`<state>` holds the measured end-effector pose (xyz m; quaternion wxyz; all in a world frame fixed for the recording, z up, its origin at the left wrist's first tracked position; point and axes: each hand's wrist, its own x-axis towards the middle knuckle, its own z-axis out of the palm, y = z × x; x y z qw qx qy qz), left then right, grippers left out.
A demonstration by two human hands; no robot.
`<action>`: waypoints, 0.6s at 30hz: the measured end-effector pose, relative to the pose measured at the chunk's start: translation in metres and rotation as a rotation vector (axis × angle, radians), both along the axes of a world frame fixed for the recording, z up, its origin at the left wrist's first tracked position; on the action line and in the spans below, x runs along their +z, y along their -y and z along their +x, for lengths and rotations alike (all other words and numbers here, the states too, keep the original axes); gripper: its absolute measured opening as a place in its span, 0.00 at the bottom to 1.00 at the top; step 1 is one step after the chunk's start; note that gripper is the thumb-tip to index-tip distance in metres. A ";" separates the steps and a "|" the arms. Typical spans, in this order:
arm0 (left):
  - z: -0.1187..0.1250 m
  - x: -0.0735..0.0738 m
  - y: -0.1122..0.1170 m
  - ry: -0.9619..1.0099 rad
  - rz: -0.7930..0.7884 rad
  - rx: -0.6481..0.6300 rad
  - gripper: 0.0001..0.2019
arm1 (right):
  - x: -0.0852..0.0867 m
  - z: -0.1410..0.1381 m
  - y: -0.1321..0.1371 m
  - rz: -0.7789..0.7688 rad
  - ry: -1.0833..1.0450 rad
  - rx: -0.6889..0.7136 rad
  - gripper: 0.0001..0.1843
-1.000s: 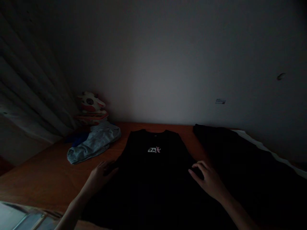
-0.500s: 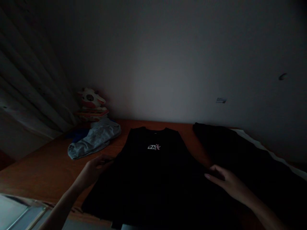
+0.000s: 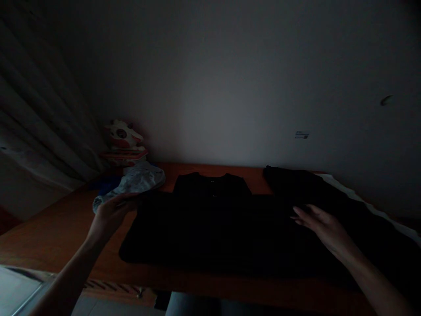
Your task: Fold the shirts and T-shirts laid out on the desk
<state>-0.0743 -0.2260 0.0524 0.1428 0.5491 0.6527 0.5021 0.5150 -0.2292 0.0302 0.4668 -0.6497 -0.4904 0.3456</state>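
A black shirt [image 3: 207,232] lies before me on the wooden table, neckline toward the wall, its lower part doubled up over the chest so the print is covered. At the left end of the raised edge, my left hand [image 3: 113,214] is closed on the dark cloth. My right hand [image 3: 324,226] pinches the cloth at the opposite end, fingers partly lost against the black. Just beyond my left hand rests a crumpled grey garment [image 3: 144,177].
On the back left stands a cow-shaped figure [image 3: 121,136], with blue cloth [image 3: 110,185] near it. More black clothing [image 3: 348,219] with a white piece [image 3: 332,180] lies at right. A pale curtain [image 3: 39,105] hangs at left. The wooden table [image 3: 59,224] meets the wall behind.
Both hands have moved up and away from me, carrying the shirt's lower part over its chest. The printed lettering is now covered, and the table's front edge shows.
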 end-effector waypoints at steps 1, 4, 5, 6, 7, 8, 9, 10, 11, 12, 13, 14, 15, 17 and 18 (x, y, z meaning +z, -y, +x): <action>0.004 -0.001 -0.001 0.038 0.046 0.018 0.27 | -0.003 -0.004 -0.003 0.053 -0.013 -0.021 0.35; 0.013 -0.012 -0.004 0.070 0.030 -0.033 0.27 | -0.012 -0.011 -0.005 0.092 0.064 -0.001 0.36; 0.014 -0.018 -0.004 0.054 0.015 -0.049 0.26 | -0.014 -0.012 -0.004 0.081 0.110 0.010 0.35; 0.014 -0.023 -0.003 0.035 0.001 -0.064 0.26 | -0.016 -0.012 -0.002 0.065 0.155 0.021 0.35; 0.013 -0.029 -0.001 0.016 -0.014 -0.078 0.25 | -0.019 -0.010 0.002 0.046 0.193 0.035 0.34; 0.012 -0.034 0.002 -0.001 -0.026 -0.086 0.25 | -0.021 -0.008 0.005 0.032 0.226 0.051 0.33; 0.010 -0.038 0.006 -0.017 -0.034 -0.086 0.24 | -0.023 -0.004 0.009 0.023 0.257 0.067 0.32; 0.007 -0.041 0.010 -0.031 -0.038 -0.075 0.24 | -0.025 0.001 0.013 0.020 0.284 0.080 0.30; 0.004 -0.042 0.016 -0.046 -0.039 -0.057 0.24 | -0.027 0.007 0.018 0.022 0.308 0.088 0.29; 0.001 -0.042 0.022 -0.065 -0.036 -0.037 0.23 | -0.029 0.013 0.022 0.026 0.326 0.095 0.28; -0.003 -0.041 0.028 -0.088 -0.028 -0.026 0.23 | -0.031 0.019 0.026 0.029 0.343 0.104 0.28; -0.006 -0.040 0.034 -0.117 -0.015 -0.036 0.22 | -0.033 0.025 0.031 0.029 0.360 0.120 0.28; -0.010 -0.038 0.040 -0.156 -0.013 -0.086 0.21 | -0.034 0.030 0.035 0.024 0.381 0.150 0.29; -0.016 -0.037 0.051 -0.254 -0.041 -0.244 0.19 | -0.035 0.038 0.043 0.005 0.444 0.243 0.28; -0.019 -0.037 0.056 -0.304 -0.070 -0.315 0.18 | -0.036 0.040 0.047 -0.007 0.488 0.299 0.27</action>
